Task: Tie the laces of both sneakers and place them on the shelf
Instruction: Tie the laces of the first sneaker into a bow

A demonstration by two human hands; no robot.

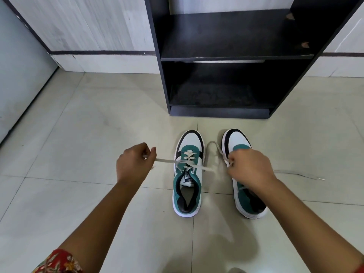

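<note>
Two white, teal and black sneakers stand side by side on the tiled floor, toes toward the shelf. The left sneaker [188, 172] has its white lace pulled out to both sides. My left hand [135, 163] pinches the left lace end [165, 160], drawn taut to the left. My right hand [250, 168] pinches the other end over the right sneaker [244, 174], hiding that shoe's middle. A lace loop [213, 144] arcs between the shoes. The right sneaker's own lace [299, 174] trails loose on the floor to the right.
A dark shelf unit [232, 56] stands just beyond the shoes, with an upper board and a low bottom compartment [216, 95], both bare. Pale wall panels run behind it; a grey wall [19, 75] closes the left side. Light floor tiles surround the shoes.
</note>
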